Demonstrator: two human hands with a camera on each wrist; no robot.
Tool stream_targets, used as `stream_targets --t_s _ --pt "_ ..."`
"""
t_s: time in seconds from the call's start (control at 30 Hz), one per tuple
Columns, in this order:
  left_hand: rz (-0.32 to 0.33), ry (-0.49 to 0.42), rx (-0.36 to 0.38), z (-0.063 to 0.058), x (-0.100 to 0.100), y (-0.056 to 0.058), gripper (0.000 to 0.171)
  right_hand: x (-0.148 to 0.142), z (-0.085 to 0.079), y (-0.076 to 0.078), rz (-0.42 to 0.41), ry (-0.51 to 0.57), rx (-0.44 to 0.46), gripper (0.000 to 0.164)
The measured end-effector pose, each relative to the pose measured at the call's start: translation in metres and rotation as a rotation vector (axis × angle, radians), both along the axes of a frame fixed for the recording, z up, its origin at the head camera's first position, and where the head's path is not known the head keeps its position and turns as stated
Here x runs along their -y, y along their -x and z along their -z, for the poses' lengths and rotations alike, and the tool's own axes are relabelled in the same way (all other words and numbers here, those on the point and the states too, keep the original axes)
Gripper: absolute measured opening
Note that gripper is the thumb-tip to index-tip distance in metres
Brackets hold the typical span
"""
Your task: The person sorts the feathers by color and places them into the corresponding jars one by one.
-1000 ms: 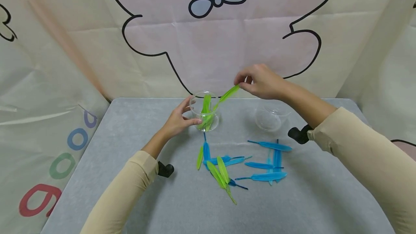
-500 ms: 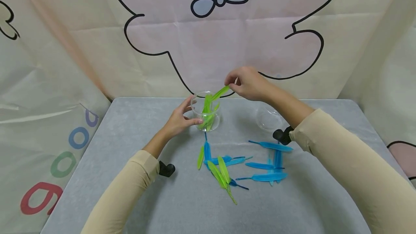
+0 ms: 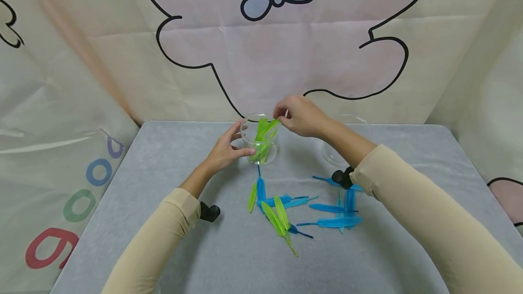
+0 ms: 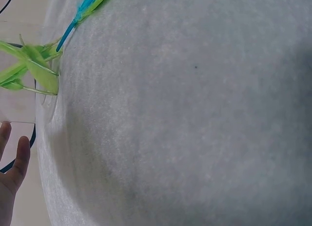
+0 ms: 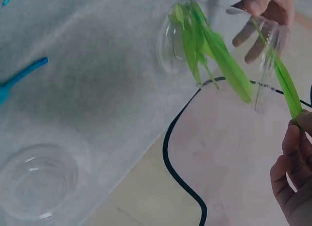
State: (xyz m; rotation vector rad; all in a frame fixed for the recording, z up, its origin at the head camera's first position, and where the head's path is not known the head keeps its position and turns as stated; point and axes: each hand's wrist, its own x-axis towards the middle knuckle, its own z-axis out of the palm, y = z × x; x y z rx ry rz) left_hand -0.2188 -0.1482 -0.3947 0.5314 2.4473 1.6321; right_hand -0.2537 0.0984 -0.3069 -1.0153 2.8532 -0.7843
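Observation:
A clear plastic cup (image 3: 268, 151) stands near the far table edge with several green feathers (image 5: 190, 46) inside. My left hand (image 3: 224, 150) holds it from the left, thumb in front and fingers around the far side. Above the cup's right rim, my right hand (image 3: 300, 115) pinches one more green feather (image 5: 287, 87) by its end; the feather's other end reaches into the cup's mouth. In the left wrist view, two left fingers (image 4: 19, 162) show at the edge.
A second clear cup (image 5: 39, 182) stands to the right, partly behind the right forearm. Several blue feathers (image 3: 335, 222) lie on the grey table (image 3: 229, 257), some crossing each other. A few green feathers (image 3: 273, 220) lie in front of the held cup.
My right hand has moved left and down, bringing the pinched green feather from beside the cup into its mouth. My left hand and the cup stay in place.

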Motion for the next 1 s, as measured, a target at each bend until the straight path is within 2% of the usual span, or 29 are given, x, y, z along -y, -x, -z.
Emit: stream_targets --t_s 0.17,0.33,0.7,0.93,1.0 --pt "0.002 -0.012 -0.002 0.001 0.001 0.001 0.090 0.007 0.004 -0.002 0.012 -0.002 0.030 0.015" --pt "0.005 -0.019 -0.003 0.003 0.001 0.001 0.090 0.013 0.008 -0.003 -0.024 0.004 0.059 0.016" --pt "0.012 -0.026 -0.008 0.003 0.001 0.001 0.090 0.015 0.014 -0.006 -0.067 0.017 0.043 0.014" --pt "0.009 -0.036 -0.032 0.035 0.006 0.019 0.094 0.009 0.013 -0.014 -0.113 0.037 0.042 0.012" --pt "0.005 -0.036 -0.039 0.035 0.006 0.019 0.094 0.009 0.015 -0.017 -0.138 0.046 0.047 0.011"
